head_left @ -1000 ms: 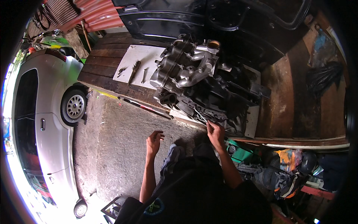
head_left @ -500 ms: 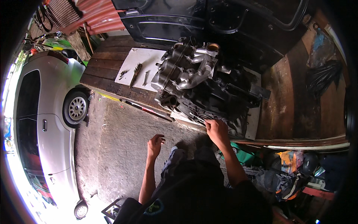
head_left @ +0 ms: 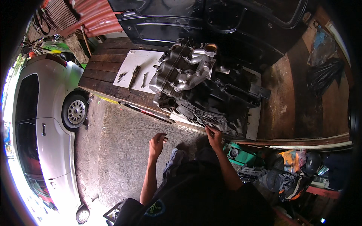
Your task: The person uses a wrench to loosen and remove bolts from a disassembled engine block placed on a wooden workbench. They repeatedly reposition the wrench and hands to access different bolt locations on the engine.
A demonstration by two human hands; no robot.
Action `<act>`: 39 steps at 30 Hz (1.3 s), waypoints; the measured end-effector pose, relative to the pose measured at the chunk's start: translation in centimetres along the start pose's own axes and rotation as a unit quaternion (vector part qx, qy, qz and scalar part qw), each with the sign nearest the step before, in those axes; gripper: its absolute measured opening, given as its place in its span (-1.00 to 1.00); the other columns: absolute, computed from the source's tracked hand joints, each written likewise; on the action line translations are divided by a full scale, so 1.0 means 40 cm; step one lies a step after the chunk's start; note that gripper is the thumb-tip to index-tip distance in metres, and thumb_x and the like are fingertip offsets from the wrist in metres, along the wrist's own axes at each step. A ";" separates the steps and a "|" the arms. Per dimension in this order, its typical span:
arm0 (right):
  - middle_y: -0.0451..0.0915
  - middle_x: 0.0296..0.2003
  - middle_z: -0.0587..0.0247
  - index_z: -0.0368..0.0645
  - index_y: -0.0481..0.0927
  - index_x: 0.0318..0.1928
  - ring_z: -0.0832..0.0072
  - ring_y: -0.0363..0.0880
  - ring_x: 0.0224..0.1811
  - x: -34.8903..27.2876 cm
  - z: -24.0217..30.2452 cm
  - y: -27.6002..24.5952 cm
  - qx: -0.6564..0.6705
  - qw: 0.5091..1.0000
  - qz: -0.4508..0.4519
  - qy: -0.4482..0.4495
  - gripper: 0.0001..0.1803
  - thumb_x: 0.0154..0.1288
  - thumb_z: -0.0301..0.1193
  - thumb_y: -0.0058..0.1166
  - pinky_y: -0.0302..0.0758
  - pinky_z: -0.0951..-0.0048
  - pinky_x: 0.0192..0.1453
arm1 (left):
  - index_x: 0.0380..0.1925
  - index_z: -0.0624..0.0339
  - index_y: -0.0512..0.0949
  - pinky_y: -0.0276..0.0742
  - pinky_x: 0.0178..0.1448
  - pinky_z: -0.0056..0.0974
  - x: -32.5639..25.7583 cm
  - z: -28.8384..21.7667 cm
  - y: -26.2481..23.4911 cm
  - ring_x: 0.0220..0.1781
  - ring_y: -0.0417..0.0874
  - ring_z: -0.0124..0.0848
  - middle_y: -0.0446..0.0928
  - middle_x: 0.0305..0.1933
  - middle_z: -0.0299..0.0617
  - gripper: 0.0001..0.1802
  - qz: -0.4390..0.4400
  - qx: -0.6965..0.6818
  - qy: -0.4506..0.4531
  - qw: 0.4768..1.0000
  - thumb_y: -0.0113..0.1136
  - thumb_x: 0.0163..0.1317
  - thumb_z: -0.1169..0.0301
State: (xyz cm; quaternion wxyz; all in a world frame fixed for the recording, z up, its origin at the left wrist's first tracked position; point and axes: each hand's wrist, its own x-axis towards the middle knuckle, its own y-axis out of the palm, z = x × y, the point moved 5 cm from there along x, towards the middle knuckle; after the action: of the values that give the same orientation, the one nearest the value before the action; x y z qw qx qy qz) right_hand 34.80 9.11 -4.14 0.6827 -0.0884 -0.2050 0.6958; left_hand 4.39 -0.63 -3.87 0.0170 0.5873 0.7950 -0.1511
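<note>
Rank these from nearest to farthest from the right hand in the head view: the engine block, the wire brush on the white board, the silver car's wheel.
From the right hand:
1. Engine block: right above the hand, on the wooden platform; the fingers reach its lower edge.
2. Wire brush: up and left, on the white board.
3. Car wheel: far left, on the concrete.

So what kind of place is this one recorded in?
Most likely an informal car repair yard or workshop. A stripped engine sits on a wooden platform with hand tools laid on a white board, and a white car is parked alongside on the concrete.
</note>
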 end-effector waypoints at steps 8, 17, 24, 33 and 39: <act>0.70 -0.24 0.15 -0.25 0.66 -0.01 0.51 0.63 -0.19 -0.016 -0.111 0.047 0.090 0.991 0.022 0.098 -0.65 0.31 -0.27 0.19 0.50 0.48 -0.11 | -0.14 0.36 0.59 0.62 -0.18 -0.30 -0.017 0.024 -0.011 -0.28 0.70 -0.37 0.67 -0.33 -0.02 -0.74 -0.005 0.010 -0.013 1.000 -0.08 0.35 0.49; 0.55 -0.39 0.54 -0.30 0.68 -0.08 0.78 0.31 -0.40 -0.011 -0.215 0.141 0.184 0.970 0.016 0.160 -0.76 0.32 -0.47 0.08 0.28 0.61 -0.30 | -0.14 0.35 0.59 0.63 -0.19 -0.30 -0.013 0.017 -0.015 -0.27 0.71 -0.36 0.67 -0.33 -0.03 -0.76 -0.010 -0.002 -0.006 1.000 -0.06 0.34 0.52; 0.47 -0.47 0.55 -0.28 0.68 -0.09 0.72 0.27 -0.39 0.010 -0.167 0.107 0.183 0.978 0.045 0.086 -0.67 0.32 -0.26 0.11 0.23 0.55 -0.31 | -0.15 0.35 0.60 0.63 -0.19 -0.30 -0.021 0.031 -0.030 -0.28 0.71 -0.37 0.67 -0.33 -0.03 -0.75 -0.019 0.004 -0.012 1.000 -0.06 0.33 0.52; 0.43 -0.48 0.55 -0.25 0.69 -0.10 0.72 0.26 -0.38 -0.010 -0.191 0.073 0.163 0.974 0.047 0.151 -0.71 0.35 -0.31 0.06 0.25 0.56 -0.27 | -0.15 0.36 0.60 0.62 -0.20 -0.31 -0.011 0.044 -0.028 -0.28 0.71 -0.37 0.67 -0.34 -0.04 -0.75 -0.015 -0.018 -0.006 1.000 -0.06 0.34 0.51; 0.62 -0.36 0.43 -0.28 0.69 -0.12 0.70 0.45 -0.28 -0.012 -0.190 0.068 0.161 0.975 0.078 0.131 -0.70 0.37 -0.29 0.07 0.37 0.57 -0.17 | -0.16 0.37 0.59 0.63 -0.20 -0.30 -0.006 0.024 -0.022 -0.28 0.71 -0.37 0.67 -0.33 -0.03 -0.76 -0.008 -0.005 -0.003 1.000 -0.06 0.34 0.52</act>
State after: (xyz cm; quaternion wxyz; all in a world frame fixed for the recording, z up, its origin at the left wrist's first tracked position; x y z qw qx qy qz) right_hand 35.40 9.93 -12.18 0.6525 -0.0831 0.0087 0.7532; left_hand 3.49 -1.32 -4.53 0.0209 0.5806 0.8002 -0.1488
